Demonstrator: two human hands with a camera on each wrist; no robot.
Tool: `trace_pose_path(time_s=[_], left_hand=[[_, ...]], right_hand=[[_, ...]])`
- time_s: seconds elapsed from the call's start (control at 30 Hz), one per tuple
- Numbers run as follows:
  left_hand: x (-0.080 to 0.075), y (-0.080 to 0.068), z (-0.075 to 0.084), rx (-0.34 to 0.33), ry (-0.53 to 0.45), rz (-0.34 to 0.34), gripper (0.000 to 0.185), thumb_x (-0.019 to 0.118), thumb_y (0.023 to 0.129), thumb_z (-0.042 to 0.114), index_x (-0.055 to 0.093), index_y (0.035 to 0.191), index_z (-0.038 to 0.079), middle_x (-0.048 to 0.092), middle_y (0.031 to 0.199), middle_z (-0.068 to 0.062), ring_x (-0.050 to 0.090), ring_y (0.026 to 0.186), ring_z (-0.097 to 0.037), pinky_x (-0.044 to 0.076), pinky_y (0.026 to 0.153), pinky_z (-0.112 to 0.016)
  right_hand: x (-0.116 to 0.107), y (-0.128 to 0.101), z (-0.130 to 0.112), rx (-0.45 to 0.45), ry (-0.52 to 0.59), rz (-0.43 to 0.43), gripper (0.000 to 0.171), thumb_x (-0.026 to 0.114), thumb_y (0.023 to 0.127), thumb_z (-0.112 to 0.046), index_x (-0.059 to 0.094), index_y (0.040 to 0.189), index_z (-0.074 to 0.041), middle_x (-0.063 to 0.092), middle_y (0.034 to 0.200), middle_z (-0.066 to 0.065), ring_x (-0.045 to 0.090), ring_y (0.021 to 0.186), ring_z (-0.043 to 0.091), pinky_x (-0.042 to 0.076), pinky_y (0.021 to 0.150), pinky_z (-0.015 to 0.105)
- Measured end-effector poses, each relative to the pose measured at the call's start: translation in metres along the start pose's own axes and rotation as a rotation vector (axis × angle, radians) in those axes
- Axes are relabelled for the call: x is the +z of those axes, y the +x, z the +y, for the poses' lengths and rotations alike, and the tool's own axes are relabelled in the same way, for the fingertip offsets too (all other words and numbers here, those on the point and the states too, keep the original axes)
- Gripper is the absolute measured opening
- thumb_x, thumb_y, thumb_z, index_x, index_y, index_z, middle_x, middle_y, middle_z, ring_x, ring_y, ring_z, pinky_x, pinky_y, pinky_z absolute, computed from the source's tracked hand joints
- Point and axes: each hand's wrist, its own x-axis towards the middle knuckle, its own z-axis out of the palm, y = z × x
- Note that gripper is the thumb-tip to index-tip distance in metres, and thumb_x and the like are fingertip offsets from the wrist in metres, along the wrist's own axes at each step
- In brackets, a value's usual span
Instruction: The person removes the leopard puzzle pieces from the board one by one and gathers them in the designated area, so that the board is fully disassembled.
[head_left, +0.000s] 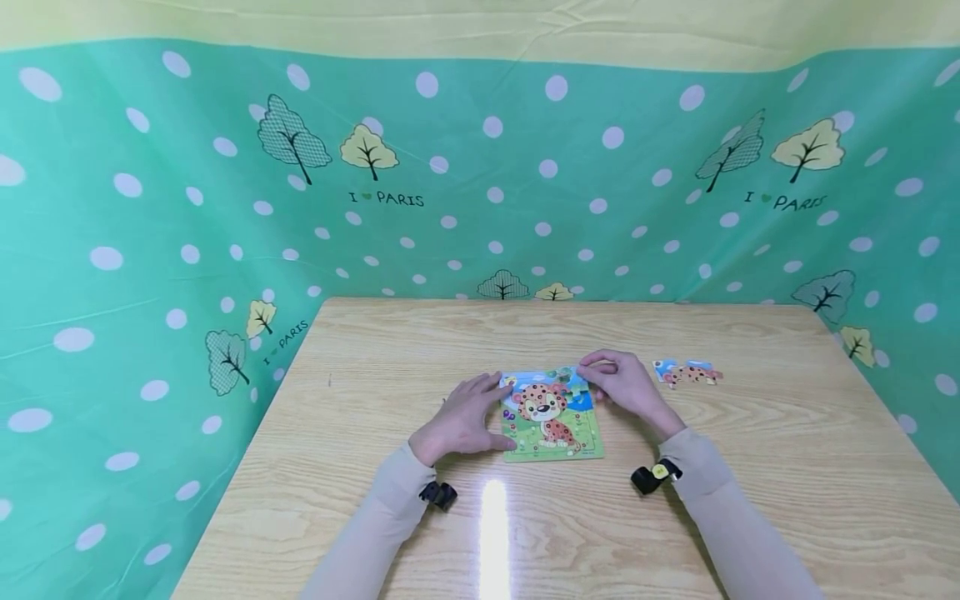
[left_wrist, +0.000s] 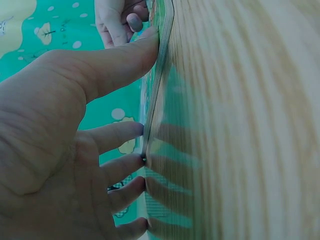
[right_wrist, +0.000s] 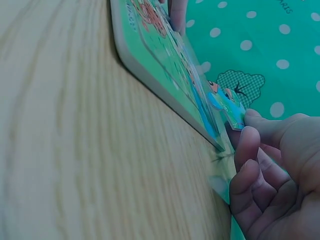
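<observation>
A square jigsaw puzzle board (head_left: pixel 555 455) with a spotted leopard cub on green grass lies on the table in the head view. My left hand (head_left: pixel 468 421) spreads along its left side, thumb on the lower left edge and fingertips at the upper left. In the left wrist view, that thumb (left_wrist: pixel 125 62) lies over the board's edge. At the upper right corner, my right hand (head_left: pixel 621 385) pinches a blue and green puzzle piece (right_wrist: pixel 231 111) between thumb and fingers. This piece is tilted, close over the board in the right wrist view.
Joined or overlapping loose puzzle pieces (head_left: pixel 688 373) with leopard spots and blue sky lie right of the right hand. The wooden table (head_left: pixel 360 350) ends at a green dotted curtain (head_left: pixel 465 192) behind. Black straps with small devices (head_left: pixel 438 495) sit at both wrists.
</observation>
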Motion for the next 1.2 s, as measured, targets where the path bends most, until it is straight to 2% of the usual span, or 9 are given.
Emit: trace_pose_path(time_s=[0.17,0.43,0.83,1.2], left_hand=[[0.000,0.000,0.000,-0.003,0.002,-0.001,0.100,0.087,0.084,0.051,0.041,0.165,0.016,0.023,0.178,-0.010,0.020,0.165,-0.036,0.013,0.136,-0.059],[0.000,0.000,0.000,-0.002,-0.005,0.002,0.099,0.087,0.084,0.051,0.042,0.165,0.016,0.024,0.178,-0.010,0.020,0.165,-0.036,0.013,0.136,-0.059],[-0.001,0.000,0.000,0.004,0.001,0.001,0.099,0.086,0.084,0.052,0.042,0.165,0.016,0.025,0.178,-0.011,0.021,0.165,-0.037,0.014,0.136,-0.060],[0.000,0.000,0.000,0.002,-0.002,-0.002,0.099,0.086,0.085,0.052,0.041,0.165,0.016,0.024,0.178,-0.010,0.020,0.166,-0.036,0.014,0.136,-0.059]], right_hand=[[-0.003,-0.002,0.000,0.009,-0.017,0.014,0.033,0.073,0.103,-0.032,0.072,0.124,-0.006,0.077,0.082,0.005,0.063,0.059,0.014,0.052,0.052,0.024],[-0.009,-0.005,0.002,-0.001,-0.032,0.018,0.034,0.071,0.104,-0.032,0.071,0.124,-0.005,0.074,0.078,0.008,0.065,0.061,0.015,0.058,0.055,0.027],[-0.026,-0.010,0.001,0.024,0.014,0.004,0.042,0.069,0.105,-0.028,0.063,0.134,0.002,0.071,0.080,0.010,0.068,0.068,0.016,0.063,0.062,0.028],[-0.045,-0.015,0.011,0.039,0.007,0.032,0.036,0.065,0.108,-0.023,0.064,0.134,0.001,0.073,0.084,0.008,0.070,0.071,0.015,0.065,0.065,0.029]])
